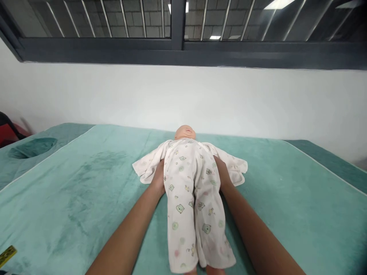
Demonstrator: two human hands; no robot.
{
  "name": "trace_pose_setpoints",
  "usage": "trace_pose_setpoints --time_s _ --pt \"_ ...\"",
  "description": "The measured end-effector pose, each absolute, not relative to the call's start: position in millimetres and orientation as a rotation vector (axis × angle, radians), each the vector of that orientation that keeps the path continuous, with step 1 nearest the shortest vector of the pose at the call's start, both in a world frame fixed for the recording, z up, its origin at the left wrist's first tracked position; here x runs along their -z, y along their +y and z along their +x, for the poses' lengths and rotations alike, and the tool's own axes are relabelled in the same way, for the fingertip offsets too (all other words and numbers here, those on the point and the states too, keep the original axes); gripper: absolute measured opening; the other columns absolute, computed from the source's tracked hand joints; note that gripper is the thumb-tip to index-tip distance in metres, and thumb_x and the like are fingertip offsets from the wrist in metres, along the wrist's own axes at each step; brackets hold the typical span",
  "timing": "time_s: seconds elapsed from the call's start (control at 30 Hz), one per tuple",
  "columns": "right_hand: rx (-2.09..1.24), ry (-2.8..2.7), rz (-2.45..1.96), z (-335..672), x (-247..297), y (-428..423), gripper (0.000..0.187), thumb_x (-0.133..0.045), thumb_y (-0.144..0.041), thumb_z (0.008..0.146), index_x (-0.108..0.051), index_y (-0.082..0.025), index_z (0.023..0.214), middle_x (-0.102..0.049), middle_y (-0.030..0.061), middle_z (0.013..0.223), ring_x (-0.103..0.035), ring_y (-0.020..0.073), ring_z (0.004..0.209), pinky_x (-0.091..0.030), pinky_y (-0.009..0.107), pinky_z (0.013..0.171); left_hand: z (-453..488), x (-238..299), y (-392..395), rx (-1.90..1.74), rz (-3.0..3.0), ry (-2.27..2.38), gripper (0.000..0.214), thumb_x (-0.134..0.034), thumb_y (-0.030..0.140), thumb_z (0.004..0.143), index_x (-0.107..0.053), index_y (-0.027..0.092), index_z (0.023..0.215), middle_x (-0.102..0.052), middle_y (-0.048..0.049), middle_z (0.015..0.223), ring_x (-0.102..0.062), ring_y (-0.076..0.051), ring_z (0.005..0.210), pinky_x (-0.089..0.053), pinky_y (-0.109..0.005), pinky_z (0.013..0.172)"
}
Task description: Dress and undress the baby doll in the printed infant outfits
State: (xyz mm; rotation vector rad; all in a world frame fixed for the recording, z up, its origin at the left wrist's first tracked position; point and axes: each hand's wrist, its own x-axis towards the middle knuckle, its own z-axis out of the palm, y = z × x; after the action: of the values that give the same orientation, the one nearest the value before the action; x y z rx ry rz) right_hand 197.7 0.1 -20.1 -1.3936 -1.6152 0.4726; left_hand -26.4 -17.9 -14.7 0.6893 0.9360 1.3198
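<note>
A baby doll (186, 132) lies on its back with its head at the far end and its feet near me. It wears a white printed top (151, 160) with the sleeves spread out to both sides. White printed trousers (180, 202) cover its legs and reach up high over its front. At the left side of the trousers is my left hand (159, 176), against the cloth and beside the sleeve. My right hand (223, 172) touches the opposite side at about the same height. The fingers of both hands are hidden behind the clothing.
The doll lies on a green plush-covered bed (86, 183) with an oval hollow (33, 148) at the left. Behind it are a white wall (183, 95) and a dark window frame (177, 51). A red and black object (8, 131) stands at the left edge.
</note>
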Motion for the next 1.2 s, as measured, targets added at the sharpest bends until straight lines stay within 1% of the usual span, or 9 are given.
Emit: trace_pose_setpoints --time_s 0.13,0.37,0.47,0.57,0.67,0.77,0.9,1.03,1.2 --pt "-0.413 -1.477 -1.431 196.9 10.2 -41.0 0.021 -0.051 -0.029 0.083 -0.064 -0.020 0.096 -0.068 0.0061 0.095 -0.061 0.0212 0.086 -0.048 0.035 0.078 -31.3 6.1 -36.6 -1.383 0.931 1.154 0.036 -0.069 0.030 0.074 -0.065 0.016 0.107 -0.068 -0.0096 0.112 -0.060 -0.025 0.104 -0.045 -0.037 0.092" --pt "-0.451 -1.601 -1.334 202.3 11.5 -143.9 0.015 -0.050 -0.031 0.092 -0.056 -0.021 0.083 -0.059 0.0012 0.081 -0.056 0.0151 0.075 -0.047 0.027 0.070 -51.9 18.9 -135.3 -1.528 1.407 1.498 0.023 -0.054 0.038 0.088 -0.062 0.022 0.101 -0.062 -0.0067 0.112 -0.057 -0.021 0.107 -0.046 -0.035 0.095" --pt "-0.479 -1.820 -1.250 206.7 19.0 -193.3 0.012 -0.045 -0.020 0.093 -0.056 -0.023 0.096 -0.060 0.0041 0.096 -0.059 0.0158 0.086 -0.050 0.027 0.073 -53.5 37.7 -200.2 -1.348 1.675 1.448 0.018 -0.054 0.030 0.088 -0.064 0.023 0.101 -0.061 -0.0083 0.114 -0.059 -0.022 0.108 -0.050 -0.035 0.093" --pt "-0.286 -1.828 -1.252 202.9 19.5 -231.7 0.023 -0.046 -0.016 0.092 -0.053 -0.027 0.111 -0.059 0.0070 0.110 -0.059 0.0187 0.099 -0.051 0.031 0.080 -43.9 59.0 -249.0 -1.239 1.899 1.390 0.040 -0.048 0.018 0.088 -0.055 0.029 0.126 -0.052 -0.0102 0.128 -0.053 -0.024 0.120 -0.049 -0.038 0.098" --pt "-0.200 -1.965 -1.248 184.2 7.9 -248.4 0.031 -0.051 -0.015 0.088 -0.052 -0.029 0.115 -0.063 0.0073 0.107 -0.060 0.0228 0.098 -0.051 0.037 0.079 -27.8 71.6 -268.2 -1.247 1.942 1.552 0.058 -0.057 0.021 0.084 -0.041 0.030 0.139 -0.047 -0.0123 0.132 -0.050 -0.028 0.123 -0.050 -0.046 0.098" --pt "-0.115 -2.161 -1.333 159.2 -8.4 -243.7 0.028 -0.053 -0.010 0.083 -0.057 -0.027 0.104 -0.066 0.0063 0.102 -0.059 0.0261 0.093 -0.047 0.040 0.074 -12.8 68.0 -266.3 -1.195 2.014 1.644 0.070 -0.067 0.025 0.079 -0.037 0.028 0.141 -0.048 -0.0133 0.128 -0.053 -0.030 0.117 -0.051 -0.051 0.094" --pt "-0.005 -2.279 -1.470 137.5 -18.3 -227.5 0.014 -0.060 -0.009 0.079 -0.057 -0.023 0.079 -0.065 0.0035 0.084 -0.056 0.0251 0.081 -0.041 0.039 0.068 -4.4 49.5 -260.1 -1.221 2.061 1.565 0.048 -0.052 0.018 0.089 -0.044 0.027 0.135 -0.052 -0.0118 0.119 -0.057 -0.023 0.110 -0.053 -0.042 0.091" --pt "0.030 -2.329 -1.380 130.8 -13.1 -223.1 0.014 -0.059 -0.010 0.083 -0.056 -0.021 0.075 -0.062 0.0042 0.080 -0.053 0.0237 0.081 -0.038 0.039 0.072 -11.3 43.3 -263.5 -1.289 2.087 1.542 0.042 -0.053 0.017 0.089 -0.047 0.026 0.129 -0.054 -0.0098 0.114 -0.058 -0.020 0.106 -0.054 -0.035 0.088" --pt "-0.103 -2.196 -1.333 131.9 -4.7 -241.0 0.017 -0.052 -0.005 0.079 -0.054 -0.021 0.078 -0.060 0.0020 0.079 -0.050 0.0217 0.081 -0.036 0.038 0.077 -16.8 50.6 -271.0 -1.399 2.080 1.591 0.038 -0.054 0.016 0.088 -0.050 0.023 0.125 -0.055 -0.0100 0.112 -0.056 -0.021 0.105 -0.053 -0.037 0.086"
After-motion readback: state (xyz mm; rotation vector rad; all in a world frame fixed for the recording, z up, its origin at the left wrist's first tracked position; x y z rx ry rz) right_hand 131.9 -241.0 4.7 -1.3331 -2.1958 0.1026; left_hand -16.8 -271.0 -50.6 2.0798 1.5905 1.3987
